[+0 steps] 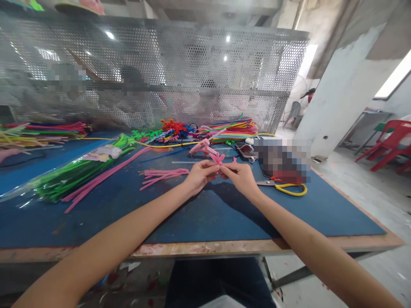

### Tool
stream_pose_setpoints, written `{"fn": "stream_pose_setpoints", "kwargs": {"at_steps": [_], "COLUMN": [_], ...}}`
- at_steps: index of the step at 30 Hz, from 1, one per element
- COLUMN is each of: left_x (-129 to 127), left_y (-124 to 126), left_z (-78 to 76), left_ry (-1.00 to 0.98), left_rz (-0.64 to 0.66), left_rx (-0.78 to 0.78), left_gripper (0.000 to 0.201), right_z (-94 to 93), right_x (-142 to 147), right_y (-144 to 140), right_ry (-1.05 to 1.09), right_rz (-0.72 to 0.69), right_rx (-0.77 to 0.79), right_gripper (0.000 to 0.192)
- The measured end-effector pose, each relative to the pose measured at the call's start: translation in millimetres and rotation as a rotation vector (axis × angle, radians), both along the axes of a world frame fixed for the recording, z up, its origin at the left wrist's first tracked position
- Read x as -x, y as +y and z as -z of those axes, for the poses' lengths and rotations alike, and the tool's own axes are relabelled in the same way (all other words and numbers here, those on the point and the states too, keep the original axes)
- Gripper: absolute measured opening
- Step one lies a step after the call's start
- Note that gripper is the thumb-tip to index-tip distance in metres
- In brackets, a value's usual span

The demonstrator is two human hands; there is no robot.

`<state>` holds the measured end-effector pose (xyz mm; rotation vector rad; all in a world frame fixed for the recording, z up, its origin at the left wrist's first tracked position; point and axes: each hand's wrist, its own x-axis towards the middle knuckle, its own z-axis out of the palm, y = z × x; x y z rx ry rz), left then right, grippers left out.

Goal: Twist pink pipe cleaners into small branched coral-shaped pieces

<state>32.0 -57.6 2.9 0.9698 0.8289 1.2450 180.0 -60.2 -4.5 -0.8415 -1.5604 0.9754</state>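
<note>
Between my two hands, over the middle of the blue table, is a small looped piece of pink pipe cleaner (218, 158). My left hand (203, 174) pinches it from the left with thumb and forefinger. From the right, the fingertips of my right hand (239, 176) close on the same piece. Just behind lies a pink glue gun (201, 147). Cut pink pipe cleaners (165, 173) rest to the left of my left hand. Yellow-handled scissors (290, 188) lie to the right of my right hand.
A plastic bag of green pipe cleaners (73, 173) and long pink stems (109, 177) lie at left. Colourful bundles (229, 128) line the back below a perforated metal screen (180, 64). A phone (246, 150) with a white cable sits right of centre. People show dimly behind the screen.
</note>
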Motion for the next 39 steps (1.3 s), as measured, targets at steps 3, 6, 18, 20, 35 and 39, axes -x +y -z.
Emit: {"fn": "stream_pose_setpoints", "kwargs": {"at_steps": [3,6,18,20,35,39], "left_x": [4.9,7.1,25.8,31.7,3.1,-0.9], "left_y": [2.9,4.2,9.8,9.3,-1.7,0.5], "left_z": [1.1,2.0,-14.8,-18.6,-6.7,-3.5], "left_ry": [-0.037,-0.043,0.927,1.143,0.722,0.387], "left_rz": [0.086,0.219,-0.329,-0.335,-0.242,-0.09], "left_rx": [0.084,0.163,-0.899,-1.065,-0.559,-0.325], "left_gripper": [0.025,0.024,0.016,0.013,0.014,0.022], "right_z": [0.1,1.5,-0.4,0.8,-2.4,-5.0], "right_x": [0.0,-0.5,-2.0,-1.3,3.9,5.4], "right_y": [2.3,4.4,8.8,8.7,0.5,-3.5], "right_ry": [0.098,0.152,0.17,0.169,0.053,0.004], "right_rz": [-0.126,-0.206,-0.097,-0.104,0.026,0.125], "right_rx": [0.169,0.27,0.364,0.362,0.1,0.043], "right_gripper": [0.022,0.024,0.023,0.023,0.017,0.016]}}
